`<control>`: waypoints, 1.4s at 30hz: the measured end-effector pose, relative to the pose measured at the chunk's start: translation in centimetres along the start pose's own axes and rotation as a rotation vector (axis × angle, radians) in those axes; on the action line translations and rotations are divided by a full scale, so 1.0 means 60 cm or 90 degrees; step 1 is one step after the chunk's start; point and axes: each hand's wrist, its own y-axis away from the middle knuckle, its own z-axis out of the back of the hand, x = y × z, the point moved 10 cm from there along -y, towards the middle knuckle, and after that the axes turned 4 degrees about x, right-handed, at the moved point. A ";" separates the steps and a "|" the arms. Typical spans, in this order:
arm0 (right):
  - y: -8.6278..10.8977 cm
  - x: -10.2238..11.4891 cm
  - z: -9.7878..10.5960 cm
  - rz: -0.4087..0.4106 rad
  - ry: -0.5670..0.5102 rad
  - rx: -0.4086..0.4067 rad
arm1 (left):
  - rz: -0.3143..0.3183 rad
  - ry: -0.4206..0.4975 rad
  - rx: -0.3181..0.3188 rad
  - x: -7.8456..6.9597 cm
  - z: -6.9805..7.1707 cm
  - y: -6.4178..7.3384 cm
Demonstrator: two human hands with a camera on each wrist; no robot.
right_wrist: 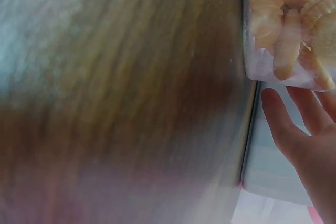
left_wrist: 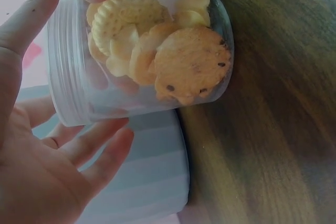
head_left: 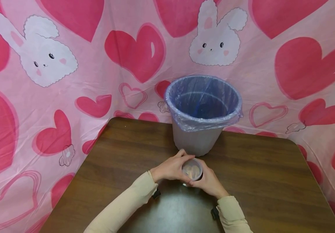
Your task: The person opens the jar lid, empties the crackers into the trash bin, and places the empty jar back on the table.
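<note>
Both hands are at a clear plastic jar [head_left: 192, 169] of cookies on the table, just in front of the bin. My left hand [head_left: 171, 166] grips it round the top from the left, thumb on the near side and fingers on the far side. From the right, my right hand [head_left: 211, 181] holds its side. The left wrist view shows the ribbed band [left_wrist: 68, 61] at the jar's top and round, pale cookies [left_wrist: 191, 61] inside, one with dark specks. In the right wrist view, the fingers [right_wrist: 281, 121] lie along the jar's wall, and the palm is partly out of frame.
A pale bin [head_left: 195, 139] lined with a bluish plastic bag [head_left: 205, 123] stands at the back of the brown wooden table [head_left: 260, 181]. Behind the table hangs a pink cloth [head_left: 182, 51] with hearts and rabbits.
</note>
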 end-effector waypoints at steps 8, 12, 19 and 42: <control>-0.001 -0.002 -0.001 -0.004 0.008 0.001 | -0.061 -0.008 0.034 -0.010 -0.004 -0.004; 0.001 0.010 0.000 -0.023 -0.001 0.001 | -0.105 -0.005 0.060 -0.020 -0.004 -0.003; 0.007 0.045 0.009 -0.026 -0.031 -0.002 | -0.136 -0.012 0.078 -0.025 -0.001 -0.001; 0.000 -0.009 -0.005 -0.041 -0.014 -0.001 | -0.099 -0.044 0.059 -0.017 0.005 -0.005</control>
